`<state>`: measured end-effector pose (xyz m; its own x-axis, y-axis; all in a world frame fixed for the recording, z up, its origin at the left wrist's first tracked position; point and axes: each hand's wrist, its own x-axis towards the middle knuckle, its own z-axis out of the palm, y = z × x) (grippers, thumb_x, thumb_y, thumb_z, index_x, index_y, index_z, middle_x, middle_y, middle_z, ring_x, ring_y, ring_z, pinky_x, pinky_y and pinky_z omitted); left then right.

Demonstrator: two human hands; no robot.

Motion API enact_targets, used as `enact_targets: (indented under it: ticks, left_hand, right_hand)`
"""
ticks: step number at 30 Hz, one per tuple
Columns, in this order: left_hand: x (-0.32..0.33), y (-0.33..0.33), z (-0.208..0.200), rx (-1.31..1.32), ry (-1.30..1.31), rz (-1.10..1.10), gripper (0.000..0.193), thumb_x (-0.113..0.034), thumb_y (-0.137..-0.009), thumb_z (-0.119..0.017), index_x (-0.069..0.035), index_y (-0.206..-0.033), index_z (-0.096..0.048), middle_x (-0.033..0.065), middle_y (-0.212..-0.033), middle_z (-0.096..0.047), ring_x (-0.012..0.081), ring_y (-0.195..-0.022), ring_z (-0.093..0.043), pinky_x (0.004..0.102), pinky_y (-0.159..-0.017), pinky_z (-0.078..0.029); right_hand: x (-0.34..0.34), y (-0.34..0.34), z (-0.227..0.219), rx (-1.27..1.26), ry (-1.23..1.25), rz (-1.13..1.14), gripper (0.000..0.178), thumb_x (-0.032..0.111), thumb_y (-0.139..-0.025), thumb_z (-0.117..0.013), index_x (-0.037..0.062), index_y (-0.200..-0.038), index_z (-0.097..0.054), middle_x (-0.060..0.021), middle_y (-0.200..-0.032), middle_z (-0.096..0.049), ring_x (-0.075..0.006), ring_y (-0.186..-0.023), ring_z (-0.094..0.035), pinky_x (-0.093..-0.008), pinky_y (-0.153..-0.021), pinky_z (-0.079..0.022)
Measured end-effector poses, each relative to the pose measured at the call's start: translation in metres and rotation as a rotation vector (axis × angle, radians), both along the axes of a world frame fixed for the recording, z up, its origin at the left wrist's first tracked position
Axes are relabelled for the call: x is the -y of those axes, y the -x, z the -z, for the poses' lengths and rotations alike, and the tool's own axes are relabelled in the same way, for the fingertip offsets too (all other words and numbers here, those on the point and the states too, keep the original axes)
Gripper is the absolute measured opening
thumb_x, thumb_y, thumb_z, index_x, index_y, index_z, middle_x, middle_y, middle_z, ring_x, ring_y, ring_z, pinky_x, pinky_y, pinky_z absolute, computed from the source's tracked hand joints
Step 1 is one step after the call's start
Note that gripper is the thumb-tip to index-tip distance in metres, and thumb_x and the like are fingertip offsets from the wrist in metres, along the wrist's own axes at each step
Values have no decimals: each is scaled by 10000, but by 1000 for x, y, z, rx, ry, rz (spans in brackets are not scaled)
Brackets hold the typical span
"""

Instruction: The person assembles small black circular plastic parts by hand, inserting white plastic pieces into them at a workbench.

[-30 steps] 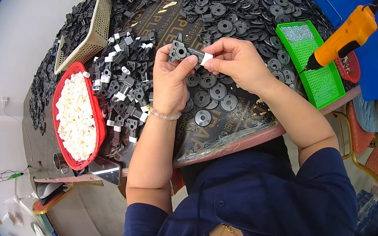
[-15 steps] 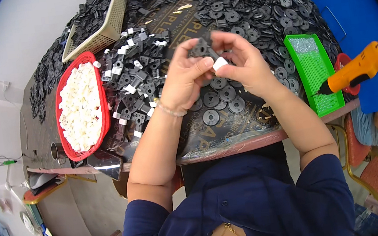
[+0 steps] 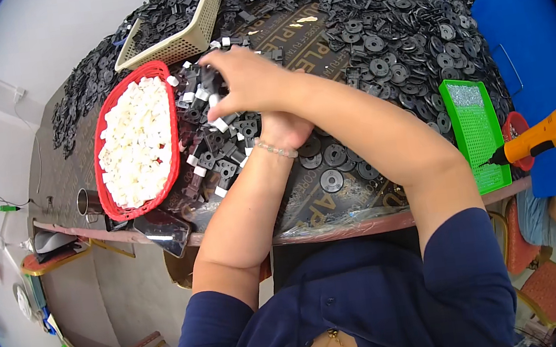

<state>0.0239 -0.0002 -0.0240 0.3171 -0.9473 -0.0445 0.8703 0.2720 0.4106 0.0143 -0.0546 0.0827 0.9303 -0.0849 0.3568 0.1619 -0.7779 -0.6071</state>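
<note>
My right hand (image 3: 246, 80) reaches across to the left, over the pile of black plastic parts with white caps (image 3: 219, 142). Its thumb and fingers are spread wide apart. A blurred black part (image 3: 212, 82) shows in the gap between them, not visibly gripped. My left hand (image 3: 284, 130), with a beaded bracelet on its wrist, lies beneath the right wrist. Its fingers are hidden, so whatever it holds cannot be seen. Close to it, several black discs (image 3: 332, 181) with centre holes lie on the dark table.
Left of the pile stands a red basket (image 3: 101, 160) of small white pieces, with a beige basket (image 3: 202, 34) of black parts behind. A metal cup (image 3: 87, 202) and a phone (image 3: 164, 232) are near the edge. Rightward are a green tray (image 3: 481, 141) and an orange electric screwdriver (image 3: 542, 134).
My hands were together over the discs, holding a black part with a white cap. Now the right hand has swung left across the left hand to the capped pile and spread its fingers.
</note>
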Motion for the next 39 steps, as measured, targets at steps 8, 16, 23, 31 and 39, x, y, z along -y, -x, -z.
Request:
enact_targets:
  ticks: [8, 16, 23, 31, 39]
  left_hand:
    - [3, -5, -13, -65, -258, -140, 404, -447, -1031, -414, -76, -1128, -544, 82, -954, -637, 229, -857, -621, 328, -717, -490]
    - [2, 4, -23, 260, -316, -227, 278, -276, -991, -547, -62, -1169, -556, 78, -998, -643, 182, -905, -629, 283, -731, -470]
    - [4, 16, -8, 1982, -222, -386, 477, 70, -798, -520, -45, -1250, -617, 158, -1242, -641, 316, -1213, -572, 391, -1030, -443]
    - [-3, 28, -31, 2092, -296, -191, 518, 33, -811, -650, -68, -1314, -585, 143, -1066, -670, 323, -989, -654, 411, -880, -504]
    - [-3, 26, -40, 862, -341, 87, 559, -28, -910, -645, -11, -1383, -349, 107, -1027, -654, 177, -832, -678, 280, -747, -537]
  right_hand:
    - [104, -34, 32, -177, 641, 503, 265, 260, -874, -634, 106, -1068, -730, -114, -1150, -689, -320, -1147, -608, -459, -896, -534]
    - [182, 52, 82, -250, 528, 461, 244, 85, -819, -644, 99, -1048, -725, -121, -1086, -662, -328, -1033, -619, -421, -900, -508]
    - [148, 128, 49, 124, 60, 556, 199, 111, -829, -735, 22, -1002, -694, -54, -996, -628, -113, -729, -582, -274, -688, -495]
    - [107, 184, 40, 128, -418, 631, 186, 11, -864, -692, 6, -1007, -574, -28, -992, -650, -49, -743, -585, -216, -658, -463]
    - [61, 170, 46, 342, 108, 300, 156, 11, -805, -681, 37, -918, -577, -167, -1236, -624, -343, -1065, -643, -391, -873, -536]
